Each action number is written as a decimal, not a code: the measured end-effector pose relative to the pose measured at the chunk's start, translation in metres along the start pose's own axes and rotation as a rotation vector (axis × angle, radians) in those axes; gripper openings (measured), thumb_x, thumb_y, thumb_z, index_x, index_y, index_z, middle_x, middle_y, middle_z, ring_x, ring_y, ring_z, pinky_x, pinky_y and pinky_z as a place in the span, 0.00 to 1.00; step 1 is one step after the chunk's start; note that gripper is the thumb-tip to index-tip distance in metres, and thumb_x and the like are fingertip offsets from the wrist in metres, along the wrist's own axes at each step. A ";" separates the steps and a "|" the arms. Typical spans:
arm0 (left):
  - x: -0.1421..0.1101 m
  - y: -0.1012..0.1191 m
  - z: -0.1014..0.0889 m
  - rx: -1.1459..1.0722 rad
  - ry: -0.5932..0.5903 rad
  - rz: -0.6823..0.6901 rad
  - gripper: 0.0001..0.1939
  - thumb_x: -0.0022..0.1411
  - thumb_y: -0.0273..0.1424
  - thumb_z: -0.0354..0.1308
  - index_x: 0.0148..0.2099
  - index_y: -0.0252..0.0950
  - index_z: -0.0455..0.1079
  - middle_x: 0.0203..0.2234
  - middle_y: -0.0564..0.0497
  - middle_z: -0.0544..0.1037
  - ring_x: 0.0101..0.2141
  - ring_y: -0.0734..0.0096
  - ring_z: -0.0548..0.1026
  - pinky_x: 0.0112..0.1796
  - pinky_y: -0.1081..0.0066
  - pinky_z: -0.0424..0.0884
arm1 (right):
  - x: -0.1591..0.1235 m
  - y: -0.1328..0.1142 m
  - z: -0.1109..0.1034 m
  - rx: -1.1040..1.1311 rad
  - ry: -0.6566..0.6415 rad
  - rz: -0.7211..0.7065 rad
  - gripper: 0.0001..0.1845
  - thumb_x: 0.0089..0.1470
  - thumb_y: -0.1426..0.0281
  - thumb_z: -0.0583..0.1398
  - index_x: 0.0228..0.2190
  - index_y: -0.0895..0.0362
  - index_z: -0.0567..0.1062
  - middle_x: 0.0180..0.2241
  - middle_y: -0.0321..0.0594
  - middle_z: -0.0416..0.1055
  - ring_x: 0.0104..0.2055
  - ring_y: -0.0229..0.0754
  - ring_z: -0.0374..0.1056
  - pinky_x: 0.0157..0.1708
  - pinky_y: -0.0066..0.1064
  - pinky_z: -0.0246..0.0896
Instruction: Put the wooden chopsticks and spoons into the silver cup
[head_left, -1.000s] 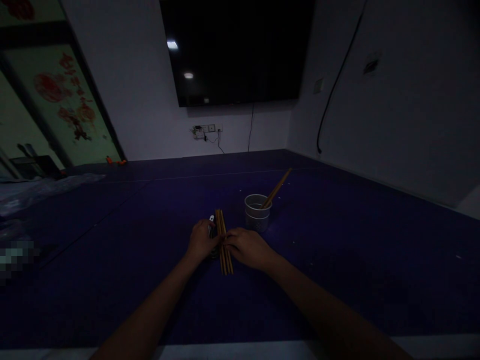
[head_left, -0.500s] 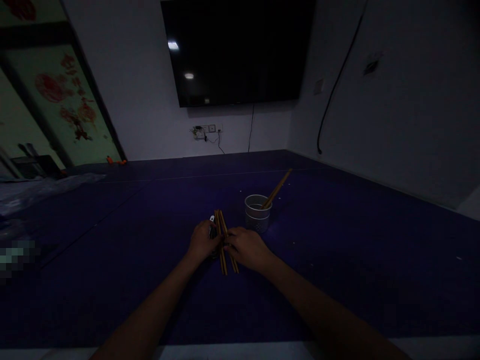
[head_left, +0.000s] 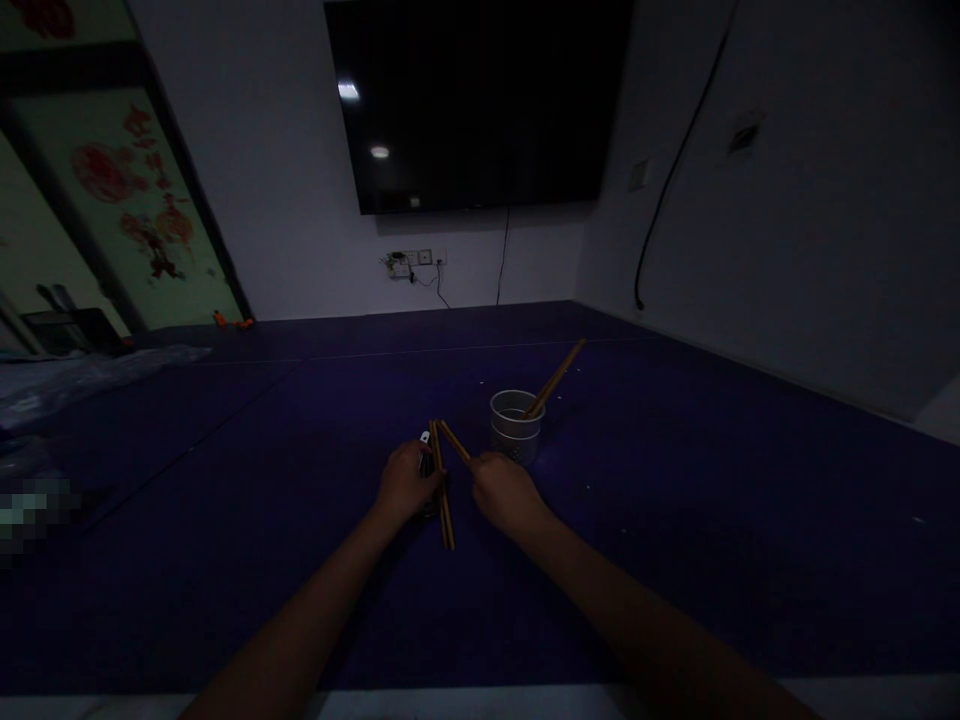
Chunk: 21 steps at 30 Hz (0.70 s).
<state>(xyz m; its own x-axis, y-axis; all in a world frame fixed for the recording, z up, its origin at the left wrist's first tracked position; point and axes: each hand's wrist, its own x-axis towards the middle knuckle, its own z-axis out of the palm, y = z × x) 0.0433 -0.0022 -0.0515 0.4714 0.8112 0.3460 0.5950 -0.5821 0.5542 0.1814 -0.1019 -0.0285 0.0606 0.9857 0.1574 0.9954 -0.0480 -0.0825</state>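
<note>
My left hand point(head_left: 406, 482) is closed around a few wooden chopsticks point(head_left: 447, 520) and something dark with a pale, holed tip point(head_left: 424, 437), perhaps a utensil handle; the palm hides most of it. Just to the right, my right hand point(head_left: 506, 492) grips other chopsticks point(head_left: 454, 440), which slant up and left so their far ends come close to the left bunch. Behind my right hand stands a round metal holder point(head_left: 516, 425) with small holes in its side. More chopsticks point(head_left: 556, 378) lean out of it toward the upper right.
Everything rests on a dark purple surface point(head_left: 300, 580) dotted with small white specks. Crumpled clear plastic point(head_left: 112, 375) lies at the left. A wall-mounted television point(head_left: 480, 110) and sockets with cables point(head_left: 409, 263) are at the back. Small orange objects point(head_left: 232, 321) sit near the door.
My right hand has moved slightly right, drawing its chopsticks away from the left bunch and tilting them. My left hand and the metal holder stay put.
</note>
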 end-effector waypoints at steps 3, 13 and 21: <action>-0.001 0.001 -0.001 -0.003 0.000 -0.003 0.11 0.50 0.32 0.60 0.37 0.37 0.66 0.33 0.49 0.74 0.38 0.65 0.72 0.40 0.65 0.66 | -0.001 -0.002 -0.002 -0.033 0.000 0.015 0.16 0.52 0.82 0.50 0.39 0.63 0.73 0.39 0.54 0.73 0.41 0.47 0.70 0.39 0.33 0.63; -0.001 0.001 -0.001 0.002 0.003 0.004 0.11 0.50 0.32 0.60 0.37 0.35 0.67 0.35 0.47 0.74 0.38 0.63 0.72 0.40 0.65 0.67 | 0.002 -0.004 -0.004 -0.099 -0.012 0.045 0.16 0.54 0.82 0.49 0.37 0.64 0.74 0.37 0.54 0.74 0.39 0.48 0.72 0.34 0.33 0.65; 0.000 0.001 0.000 -0.001 0.006 -0.008 0.11 0.50 0.32 0.60 0.37 0.36 0.67 0.33 0.50 0.73 0.38 0.65 0.72 0.39 0.67 0.66 | 0.000 -0.004 -0.005 -0.077 0.008 0.071 0.16 0.54 0.82 0.49 0.36 0.64 0.75 0.37 0.56 0.73 0.39 0.48 0.72 0.35 0.33 0.65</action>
<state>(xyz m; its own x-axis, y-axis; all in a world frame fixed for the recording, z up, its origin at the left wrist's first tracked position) 0.0438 -0.0030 -0.0514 0.4628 0.8161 0.3462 0.5983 -0.5757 0.5573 0.1781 -0.1020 -0.0237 0.1319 0.9779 0.1621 0.9913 -0.1308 -0.0178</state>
